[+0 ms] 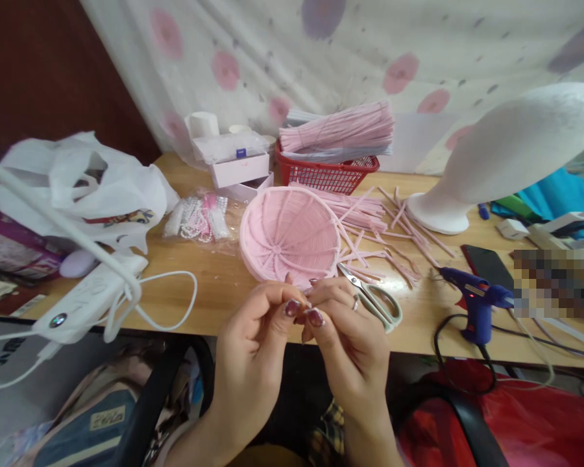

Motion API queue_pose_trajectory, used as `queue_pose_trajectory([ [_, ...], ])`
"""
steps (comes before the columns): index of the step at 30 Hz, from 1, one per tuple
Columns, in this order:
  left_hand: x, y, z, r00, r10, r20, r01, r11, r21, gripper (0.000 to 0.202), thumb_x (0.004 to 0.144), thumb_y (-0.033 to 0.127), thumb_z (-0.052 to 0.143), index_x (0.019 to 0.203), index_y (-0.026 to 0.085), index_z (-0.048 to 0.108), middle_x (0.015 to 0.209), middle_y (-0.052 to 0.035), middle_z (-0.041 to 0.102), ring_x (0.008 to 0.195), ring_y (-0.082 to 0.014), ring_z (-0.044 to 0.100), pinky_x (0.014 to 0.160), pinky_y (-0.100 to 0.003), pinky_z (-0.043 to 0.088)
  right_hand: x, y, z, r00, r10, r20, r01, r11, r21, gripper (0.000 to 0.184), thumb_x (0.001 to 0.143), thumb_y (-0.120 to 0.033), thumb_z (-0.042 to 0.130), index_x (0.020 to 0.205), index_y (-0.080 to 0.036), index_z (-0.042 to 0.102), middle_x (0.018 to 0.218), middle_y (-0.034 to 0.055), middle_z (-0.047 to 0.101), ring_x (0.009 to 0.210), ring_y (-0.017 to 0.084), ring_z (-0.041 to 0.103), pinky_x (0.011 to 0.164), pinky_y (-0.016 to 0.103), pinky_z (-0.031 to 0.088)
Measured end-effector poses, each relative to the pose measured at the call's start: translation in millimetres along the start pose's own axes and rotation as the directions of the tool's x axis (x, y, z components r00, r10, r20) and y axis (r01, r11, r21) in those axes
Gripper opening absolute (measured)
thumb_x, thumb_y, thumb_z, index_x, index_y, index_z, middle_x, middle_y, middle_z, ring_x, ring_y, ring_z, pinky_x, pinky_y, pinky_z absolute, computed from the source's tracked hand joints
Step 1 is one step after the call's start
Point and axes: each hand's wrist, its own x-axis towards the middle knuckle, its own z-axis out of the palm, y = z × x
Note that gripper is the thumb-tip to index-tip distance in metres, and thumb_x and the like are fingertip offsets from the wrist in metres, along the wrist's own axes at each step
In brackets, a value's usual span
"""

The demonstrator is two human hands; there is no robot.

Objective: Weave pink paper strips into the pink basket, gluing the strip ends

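Observation:
My left hand [255, 340] and my right hand [353, 337] meet in front of the table's near edge, thumbs and fingertips pinched together. Whatever sits between the fingertips is tiny and mostly covered by them, so I cannot name it. Just beyond my hands, a pink ribbed bowl-shaped piece [292, 227] lies tilted with its hollow side facing me. Scissors with pale green handles [382, 305] rest right behind my right hand. Loose pink fuzzy stems [360, 211] are strewn to the right of the bowl shape.
A red basket [326, 172] holds bundled pink stems [338, 130]. Bagged beads [199, 217] lie left, near a white power strip [87, 298] with looping cable. On the right are a blue glue gun [479, 301] with its cord, a phone [486, 263] and a white foam head [506, 149].

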Motion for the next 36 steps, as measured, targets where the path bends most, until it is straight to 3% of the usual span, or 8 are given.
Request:
queue_pose_trajectory([
  [4, 3, -4, -2.0, 0.984, -0.171, 0.058, 0.180, 0.954, -0.240, 0.018, 0.096, 0.038, 0.076, 0.087, 0.022, 0.077, 0.081, 0.0015, 0.072, 0.078, -0.0076, 0.069, 0.077, -0.011, 0.056, -2, 4, 1, 1.000, -0.004, -0.020, 0.004, 0.999, 0.048, 0.028, 0.106, -0.014, 0.050, 0.081, -0.022, 0.058, 0.083, -0.0021, 0.065, 0.087, 0.014, 0.061, 0.084, 0.031, 0.047],
  [8, 8, -6, -6.6, 0.971, -0.230, 0.068, 0.239, 0.912, -0.333, 0.014, 0.086, 0.032, 0.087, 0.093, 0.024, 0.079, 0.087, 0.0015, 0.076, 0.083, -0.0074, 0.072, 0.081, -0.012, 0.058, -8, 7, 1, 0.999, 0.053, -0.015, -0.051, 0.994, 0.098, 0.008, 0.107, -0.021, 0.056, 0.108, -0.026, 0.062, 0.097, -0.0006, 0.067, 0.092, 0.014, 0.064, 0.084, 0.029, 0.051],
  [10, 9, -5, -6.8, 0.969, -0.235, 0.079, 0.248, 0.898, -0.363, 0.016, 0.084, 0.030, 0.089, 0.095, 0.025, 0.078, 0.088, 0.0025, 0.076, 0.083, -0.0067, 0.072, 0.081, -0.012, 0.059, -9, 7, 2, 0.998, 0.057, 0.016, -0.059, 0.993, 0.098, 0.013, 0.107, -0.019, 0.056, 0.115, -0.027, 0.061, 0.101, -0.0008, 0.067, 0.092, 0.013, 0.065, 0.083, 0.027, 0.051],
  [18, 10, -4, -2.5, 0.962, -0.241, 0.130, 0.274, 0.841, -0.467, 0.017, 0.082, 0.021, 0.090, 0.088, 0.019, 0.075, 0.083, 0.0031, 0.073, 0.077, -0.0052, 0.070, 0.077, -0.012, 0.061, -5, 3, 1, 0.999, -0.034, 0.005, 0.034, 0.999, 0.033, 0.024, 0.104, -0.008, 0.052, 0.115, -0.027, 0.064, 0.091, -0.0013, 0.067, 0.080, 0.012, 0.066, 0.071, 0.024, 0.051],
  [28, 10, -3, 1.8, 0.938, -0.307, 0.163, 0.346, 0.782, -0.518, 0.017, 0.078, 0.018, 0.092, 0.086, 0.019, 0.077, 0.080, 0.0020, 0.073, 0.074, -0.0051, 0.070, 0.073, -0.010, 0.060, -12, 3, 6, 0.992, 0.110, -0.057, -0.104, 0.990, 0.093, 0.026, 0.107, -0.012, 0.052, 0.113, -0.029, 0.071, 0.087, -0.0020, 0.069, 0.076, 0.011, 0.065, 0.071, 0.023, 0.052],
  [31, 12, -5, -2.1, 0.955, -0.246, 0.167, 0.297, 0.831, -0.470, 0.012, 0.082, 0.024, 0.090, 0.087, 0.021, 0.081, 0.078, 0.0012, 0.070, 0.070, -0.0064, 0.068, 0.070, -0.013, 0.060, -11, 2, 6, 0.985, 0.170, -0.041, -0.159, 0.969, 0.190, 0.022, 0.108, -0.017, 0.054, 0.111, -0.029, 0.072, 0.084, -0.0028, 0.071, 0.075, 0.010, 0.066, 0.072, 0.022, 0.053],
  [36, 13, -7, -12.1, 0.995, 0.047, 0.086, -0.036, 0.991, -0.129, 0.005, 0.089, 0.027, 0.083, 0.093, 0.029, 0.086, 0.092, -0.0013, 0.069, 0.084, -0.0117, 0.070, 0.070, -0.017, 0.061, -10, 3, 5, 0.969, 0.248, 0.005, -0.243, 0.942, 0.231, 0.017, 0.106, -0.027, 0.061, 0.094, -0.022, 0.072, 0.075, -0.0012, 0.071, 0.068, 0.012, 0.068, 0.065, 0.024, 0.053],
])
